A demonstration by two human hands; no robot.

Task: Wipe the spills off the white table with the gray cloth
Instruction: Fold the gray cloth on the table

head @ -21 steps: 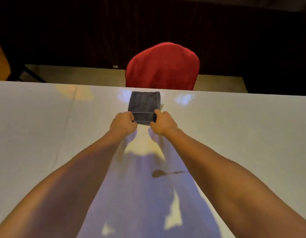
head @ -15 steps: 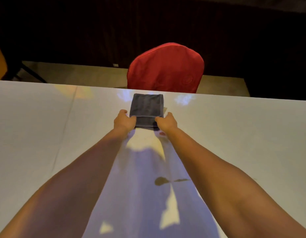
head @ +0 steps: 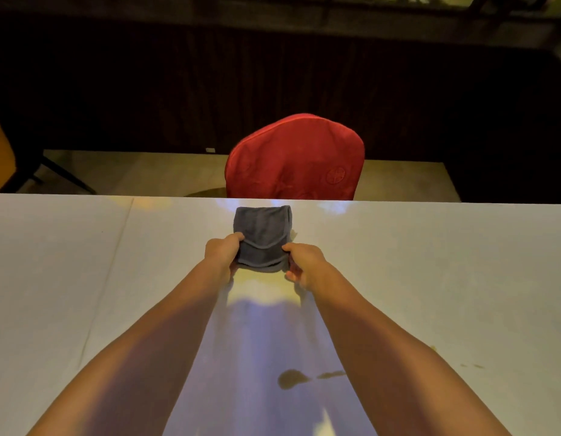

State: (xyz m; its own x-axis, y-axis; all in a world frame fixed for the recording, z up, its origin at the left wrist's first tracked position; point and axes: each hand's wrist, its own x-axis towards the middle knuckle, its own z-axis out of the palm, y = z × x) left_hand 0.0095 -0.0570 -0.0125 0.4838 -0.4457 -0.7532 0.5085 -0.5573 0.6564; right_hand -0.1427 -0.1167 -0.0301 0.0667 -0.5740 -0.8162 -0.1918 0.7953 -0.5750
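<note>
- The left hand (head: 221,254) pinches the near left corner of the gray cloth (head: 262,237), fingers curled closed over the folded edge with the thumb on top.
- The right hand (head: 304,264) does the same at the near right corner, fingers wrapped shut on the fabric (the fingertips tucked under it are hidden).
- Between the two hands the cloth's near edge bunches into layered folds; its far part lies flat on the white table (head: 445,278).
- The cloth sits close to the table's far edge, roughly at the middle of the view, with both forearms stretched out toward it.
- A dark brownish spill (head: 291,378) lies on the table well nearer to the person than the cloth, between the forearms, with a thin streak trailing right from it toward the right forearm.
- A few small specks (head: 474,366) mark the tabletop further right, beyond the right forearm (too small to tell what they are).
- A faint seam line (head: 115,250) runs across the tabletop on the left.
- Past the far edge stands a red covered chair (head: 294,158), its back just behind the cloth, in front of a dark background.
</note>
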